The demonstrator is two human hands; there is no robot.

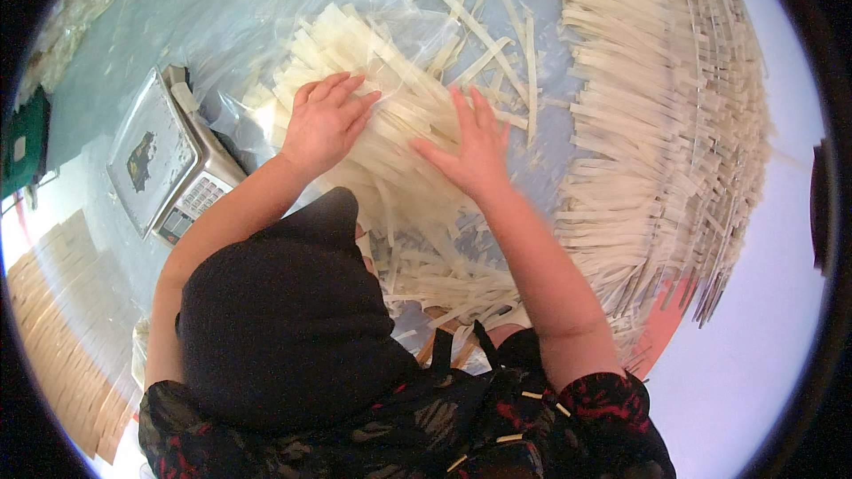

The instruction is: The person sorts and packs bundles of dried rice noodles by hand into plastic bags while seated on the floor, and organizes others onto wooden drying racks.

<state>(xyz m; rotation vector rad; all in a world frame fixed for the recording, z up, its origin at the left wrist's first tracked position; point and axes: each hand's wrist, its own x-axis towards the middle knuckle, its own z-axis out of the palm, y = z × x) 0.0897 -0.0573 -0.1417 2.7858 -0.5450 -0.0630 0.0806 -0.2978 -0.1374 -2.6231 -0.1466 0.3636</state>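
Note:
A heap of pale, flat dried strips (pixel 404 146), like wide noodles, lies in front of me. My left hand (pixel 327 122) rests on its left part with the fingers stretched out. On the right side of the heap is my right hand (pixel 477 144), its fingers spread and thumb pointing toward the strips. Clear plastic film (pixel 404 31), looking like a bag, lies over the heap's far end and reaches up to my left fingers. How far it runs under the strips is hidden. Neither hand is closed around anything.
A scale (pixel 160 155) with a metal pan and keypad stands left of the heap. Rows of hanging or stacked pale strips (pixel 630 115) line the right side. Loose strips (pixel 484 27) lie scattered beyond my right hand. A green crate (pixel 25 142) shows at far left.

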